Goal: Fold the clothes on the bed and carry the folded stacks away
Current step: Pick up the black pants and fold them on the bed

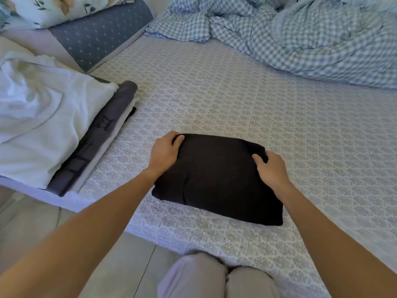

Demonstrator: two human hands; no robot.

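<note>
Head view: a folded black cloth (217, 177) lies flat on the bed (300, 136), right in front of the person. Its long side runs left to right, a bit slanted. The left hand (164, 152) grips the far left corner, fingers curled over the edge. The right hand (271, 171) grips the far right corner the same way. Both hands are on it, and both arms reach forward. A pile of folded clothes (49, 125) sits well apart to the left, likely the place to put it.

Both hands, left (164, 151) and right (271, 171), grip a folded black garment (217, 179) on the bed (300, 130).
</note>
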